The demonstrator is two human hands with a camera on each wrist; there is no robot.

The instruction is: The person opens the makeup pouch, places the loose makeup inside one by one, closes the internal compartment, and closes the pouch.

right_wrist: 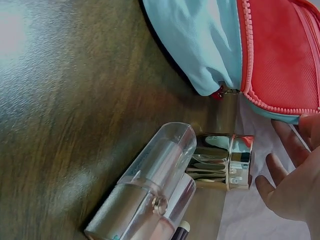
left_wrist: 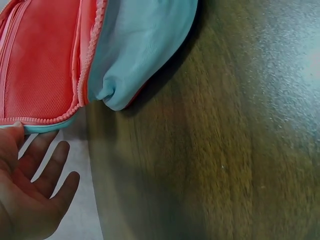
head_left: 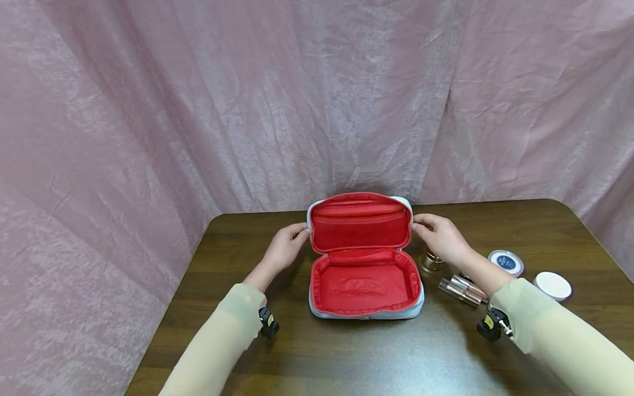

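A light blue zip-up cosmetic bag (head_left: 366, 285) with a red lining lies unzipped on the table, its lid (head_left: 359, 231) raised at the back. Nothing lies in the red base. My left hand (head_left: 286, 246) pinches the lid's left edge, thumb on the zipper side and fingers (left_wrist: 52, 167) behind it. At the opposite edge, my right hand (head_left: 441, 238) grips the lid between thumb and fingers in the same way. Just below the right hand stands a shiny gold container (right_wrist: 215, 162), partly hidden by that hand in the head view.
Lipstick-like tubes (right_wrist: 150, 182) with clear caps lie right of the bag, under the right forearm. Farther right are a round compact (head_left: 506, 263) with a dark blue centre and a white round case (head_left: 553, 285). A pink curtain (head_left: 312, 102) hangs behind the wooden table (head_left: 299, 366).
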